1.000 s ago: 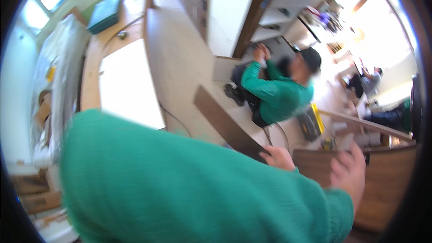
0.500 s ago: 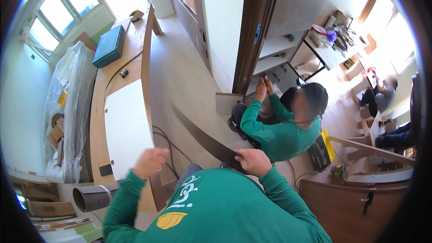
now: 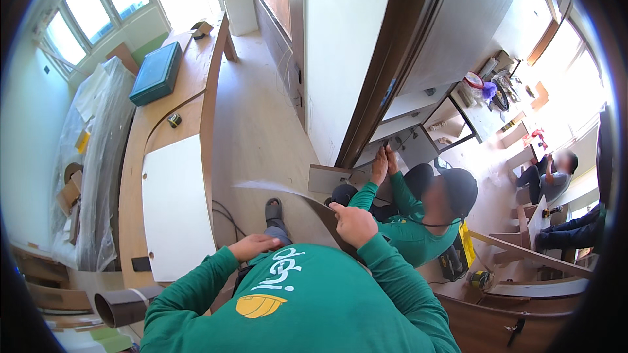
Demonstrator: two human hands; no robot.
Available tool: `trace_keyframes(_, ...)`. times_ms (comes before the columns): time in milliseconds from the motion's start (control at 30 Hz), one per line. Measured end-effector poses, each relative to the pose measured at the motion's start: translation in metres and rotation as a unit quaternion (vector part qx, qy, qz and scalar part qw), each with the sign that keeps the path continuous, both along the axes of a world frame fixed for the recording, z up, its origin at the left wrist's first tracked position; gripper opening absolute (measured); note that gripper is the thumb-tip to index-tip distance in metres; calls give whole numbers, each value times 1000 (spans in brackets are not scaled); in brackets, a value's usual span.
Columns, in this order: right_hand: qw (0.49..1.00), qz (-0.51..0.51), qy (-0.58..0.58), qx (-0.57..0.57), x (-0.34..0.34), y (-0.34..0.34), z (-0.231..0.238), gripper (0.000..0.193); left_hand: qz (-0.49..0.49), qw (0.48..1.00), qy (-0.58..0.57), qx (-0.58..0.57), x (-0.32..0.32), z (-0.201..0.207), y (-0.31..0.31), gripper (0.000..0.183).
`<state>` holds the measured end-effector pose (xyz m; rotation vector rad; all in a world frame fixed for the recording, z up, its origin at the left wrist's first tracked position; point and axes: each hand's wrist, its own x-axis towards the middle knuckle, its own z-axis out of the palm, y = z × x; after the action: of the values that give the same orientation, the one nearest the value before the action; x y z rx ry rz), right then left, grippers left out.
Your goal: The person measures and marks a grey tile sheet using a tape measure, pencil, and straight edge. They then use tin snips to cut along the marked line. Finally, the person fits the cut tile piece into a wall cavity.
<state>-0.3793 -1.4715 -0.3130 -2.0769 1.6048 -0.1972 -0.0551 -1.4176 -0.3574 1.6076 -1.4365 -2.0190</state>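
Observation:
My right hand [image 3: 355, 223] is closed round a long, thin, flexible brown strip [image 3: 322, 214]. The strip bows away to the left over the floor, and its far end is pale with glare and blurred. Low at my waist, my left hand [image 3: 255, 246] rests by the top of my leg, fingers stretched out, with nothing seen in it. Left of that hand, a white panel [image 3: 175, 206] with small round holes lies on a long wooden bench [image 3: 134, 186]. A tape measure [image 3: 173, 119] sits on the bench beyond the panel.
A co-worker in green [image 3: 418, 235] crouches close on my right, hands inside an open cabinet [image 3: 409, 117]. Black cable [image 3: 229, 217] runs along the floor beside the bench. A teal case [image 3: 156, 73] stands on the bench; wrapped panels [image 3: 95, 176] lean behind it. Another person [image 3: 556, 173] sits far right.
My left hand has come down and right, from beside the white panel to my waist. The strip has swung in my right hand, its far end now lower. The whole view has shifted slightly.

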Motion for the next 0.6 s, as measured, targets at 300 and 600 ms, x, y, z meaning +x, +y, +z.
trace_keyframes(300,996,-69,-21,-43,51,-103,-6,29,36,991,119,-42,57,-45,-173,18)
trace_keyframes(600,986,-165,3,-13,114,-172,24,34,-16,991,55,-121,102,-64,-326,26)
